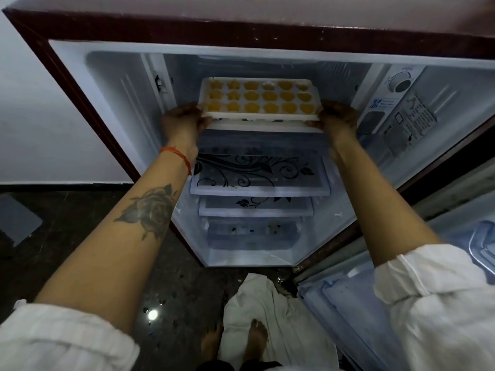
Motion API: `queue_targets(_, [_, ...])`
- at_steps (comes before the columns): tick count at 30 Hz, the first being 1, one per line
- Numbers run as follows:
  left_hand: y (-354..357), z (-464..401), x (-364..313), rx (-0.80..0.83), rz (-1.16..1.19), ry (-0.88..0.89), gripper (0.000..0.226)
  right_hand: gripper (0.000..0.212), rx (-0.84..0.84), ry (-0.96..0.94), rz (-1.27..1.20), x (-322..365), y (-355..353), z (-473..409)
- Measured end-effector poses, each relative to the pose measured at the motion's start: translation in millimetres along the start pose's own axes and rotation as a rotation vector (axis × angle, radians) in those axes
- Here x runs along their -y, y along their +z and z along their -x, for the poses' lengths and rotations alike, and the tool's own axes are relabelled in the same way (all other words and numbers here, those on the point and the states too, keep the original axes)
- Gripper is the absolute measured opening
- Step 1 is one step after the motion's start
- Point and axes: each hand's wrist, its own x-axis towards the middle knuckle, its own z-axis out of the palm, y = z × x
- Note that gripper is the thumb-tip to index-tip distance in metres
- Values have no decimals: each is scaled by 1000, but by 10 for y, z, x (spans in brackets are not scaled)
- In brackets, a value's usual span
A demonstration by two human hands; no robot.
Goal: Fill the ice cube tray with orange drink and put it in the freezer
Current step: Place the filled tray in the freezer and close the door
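A white ice cube tray [259, 117] with its several shaped cells full of orange drink is held level at the mouth of the freezer compartment [241, 65], at the top of the open fridge. My left hand [184, 120] grips the tray's left end. My right hand [336, 116] grips its right end. The tray's far edge is inside the compartment, and its near edge sits just above the compartment's white front ledge [262, 127].
Below are glass shelves [257, 178] with a black floral print and a drawer [249, 236]. The open fridge door [401, 277] stands at the right. A thermostat dial [401, 83] is on the right inner wall. My bare feet [257, 336] stand on a dark floor.
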Motion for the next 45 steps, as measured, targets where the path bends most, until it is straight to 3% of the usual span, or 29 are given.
queue_targets(9, [108,-242,29,-44,-21,8,8,25,-64,17,62,-25,69,-222])
queue_targets(21, [126,-352,90,-87,-63,74,19,12,-113,31,80,-72,117,-407])
queue_targets(24, [122,-341,88,-72,-91,86,18,29,-101,34,115,-38,120,-388])
queue_targets(27, [112,-310,126,-75,-163,101,7,33,-83,21,171,8,115,-321])
queue_targets(30, [111,-154,200,-77,-382,196,34,19,-53,-36,376,12,128,-181])
queue_targets(32, [82,109,271,-78,-580,348,42,36,-89,-153,499,-29,97,0])
queue_targets(34, [4,347,418,-22,-655,473,46,44,-112,-262,491,-113,37,297])
queue_targets(38, [-255,885,798,175,-757,476,44,44,-88,-412,537,-481,-252,1099])
queue_targets(41, [-446,1346,1100,346,-890,413,40,45,-48,-384,623,-792,-538,1700])
queue_targets(45, [-651,1889,1384,763,-1175,322,43,43,-82,-256,792,-1068,-1035,2455])
